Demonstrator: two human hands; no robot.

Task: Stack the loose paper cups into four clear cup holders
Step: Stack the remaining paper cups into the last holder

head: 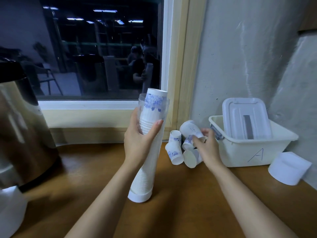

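The clear cup holder (147, 177) stands on its white base (139, 196) in the middle of the counter (188, 203), leaning a little toward the back edge. It is packed with nested cups nearly to the mouth, and the top cup (155, 100), printed in blue, pokes out above the rim. The left hand (140, 140) wraps round the upper part of the tube, thumb across the front, holding it steady.

Toward the back edge, right of the holder, lies the heap of loose cups (175, 152), some upright, some on their sides. The right hand (208, 145) is in among them. It is blurred, but its fingers look curled on the rim end of a tilted cup (189, 128) lifted above the rest.

This looks like the feeding step: picking one cup to add to this stack. Next, that cup has to be turned the same way as the others and dropped squarely over the top one. With so little room left, this holder seems almost full. I see no other holders.

The heap sits just beside a white bin (248, 153) marked "A" in the back right corner, with a lid (245, 117) propped inside. It hems in the hand on that side. A white cap (288, 167) rests near the right edge, and a steel urn (22, 126) fills the left edge, well apart from the work.
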